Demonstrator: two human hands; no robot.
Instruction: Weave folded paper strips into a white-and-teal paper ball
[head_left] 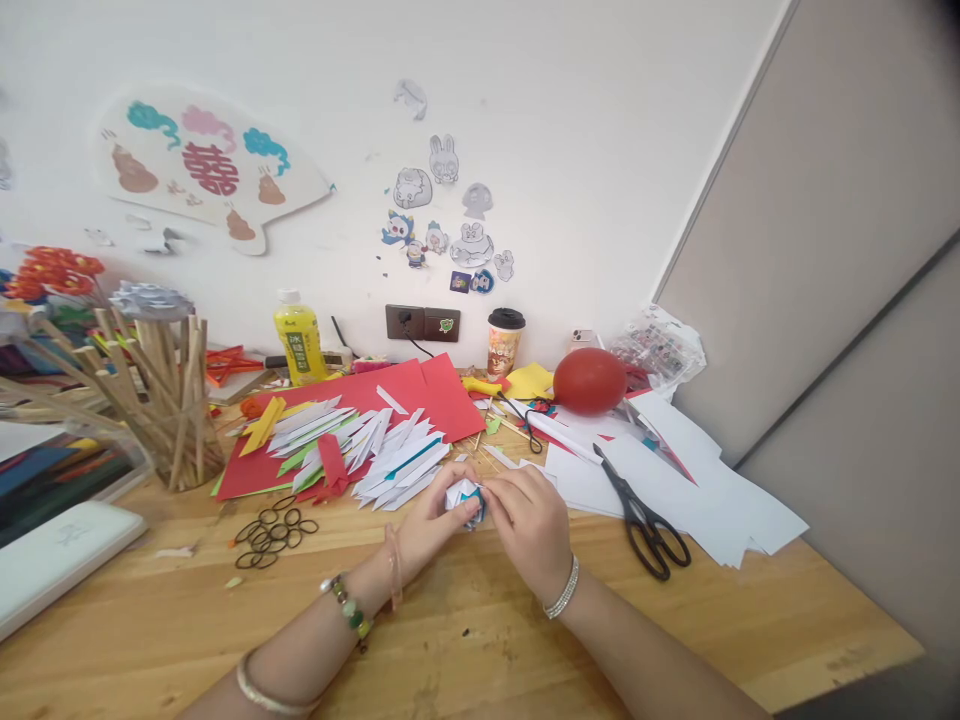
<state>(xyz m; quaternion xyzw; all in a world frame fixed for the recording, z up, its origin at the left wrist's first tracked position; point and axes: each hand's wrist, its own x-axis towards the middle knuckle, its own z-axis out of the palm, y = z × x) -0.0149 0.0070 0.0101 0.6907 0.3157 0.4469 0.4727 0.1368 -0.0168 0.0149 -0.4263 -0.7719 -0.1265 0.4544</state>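
Note:
Both hands meet over the wooden table (pixel 465 640) on one small folded paper piece (pixel 463 497), white with teal edges. My left hand (pixel 429 530) grips it from the left and below. My right hand (pixel 529 528) pinches it from the right, fingers curled over its top. Just behind the hands lies a pile of folded white paper pieces (pixel 375 450), some with green, yellow or teal, spread across a red paper sheet (pixel 420 392). Bracelets sit on both wrists.
Black scissors (pixel 637 515) lie on white sheets (pixel 675 480) to the right. Black rubber bands (pixel 271 530) lie at left. A holder of wooden sticks (pixel 169 400), a yellow bottle (pixel 298 340), a lidded cup (pixel 504 342) and a red balloon (pixel 589 380) stand behind. A white case (pixel 52 560) lies far left.

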